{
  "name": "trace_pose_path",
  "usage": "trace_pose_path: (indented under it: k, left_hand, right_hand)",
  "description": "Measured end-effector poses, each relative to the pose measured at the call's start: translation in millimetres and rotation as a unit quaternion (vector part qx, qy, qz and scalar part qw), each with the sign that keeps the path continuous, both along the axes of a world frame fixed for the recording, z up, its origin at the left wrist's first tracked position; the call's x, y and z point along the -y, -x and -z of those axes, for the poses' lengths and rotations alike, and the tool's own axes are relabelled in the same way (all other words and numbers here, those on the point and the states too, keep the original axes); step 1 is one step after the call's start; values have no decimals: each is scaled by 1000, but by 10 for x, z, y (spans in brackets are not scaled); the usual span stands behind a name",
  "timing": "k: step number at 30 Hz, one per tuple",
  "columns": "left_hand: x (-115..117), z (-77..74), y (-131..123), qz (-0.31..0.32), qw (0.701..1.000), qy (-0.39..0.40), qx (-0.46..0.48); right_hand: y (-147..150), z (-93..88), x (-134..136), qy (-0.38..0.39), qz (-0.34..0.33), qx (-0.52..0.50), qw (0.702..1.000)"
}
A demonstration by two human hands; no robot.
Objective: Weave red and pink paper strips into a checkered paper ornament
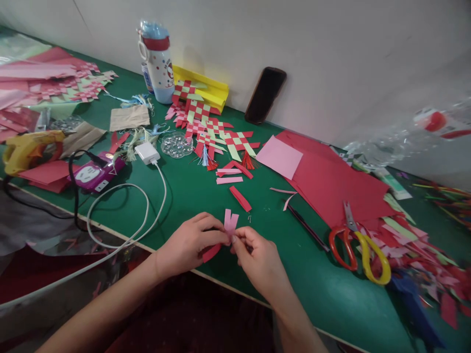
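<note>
Near the front edge of the green table, my left hand and my right hand meet, both closed on pink paper strips. Two pink ends stick up between the fingertips, apart like a V. A red paper strip comes out below my left fingers. How the strips join is hidden by the fingers. Just beyond lie a loose red strip, a pink strip and more folded red strips. Woven red and green paper pieces, some with tassels, are spread farther back.
On the right are scissors, a dark pen, red paper sheets and paper scraps. A white cable, a purple power strip and a yellow glue gun lie left. A bottle and a phone stand behind.
</note>
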State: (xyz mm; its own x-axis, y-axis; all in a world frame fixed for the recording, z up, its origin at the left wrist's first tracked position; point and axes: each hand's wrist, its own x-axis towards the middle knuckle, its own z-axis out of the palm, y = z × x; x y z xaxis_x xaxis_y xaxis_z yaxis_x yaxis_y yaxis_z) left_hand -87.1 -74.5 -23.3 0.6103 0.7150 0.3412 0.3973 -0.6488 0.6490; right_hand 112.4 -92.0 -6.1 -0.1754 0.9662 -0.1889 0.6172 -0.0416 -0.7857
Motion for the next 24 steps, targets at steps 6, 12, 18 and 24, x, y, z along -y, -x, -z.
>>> trace_pose_path:
  k: [6,12,18,24]
  left_hand:
    - [11,34,-31,-20,1000,-2,-18]
    - [29,1,-83,-55,992,-67,-89]
    - [33,-10,-156,-90,989,-66,-101]
    - [29,-3,-160,-84,988,-71,-104]
  right_hand:
    - [16,35,-10,25,17,-6,1000]
    - [-189,25,4,-34,41,-14,998]
    - [-316,-74,97,-285,4,38,958]
    - [-171,-119,117,-392,-158,147,894]
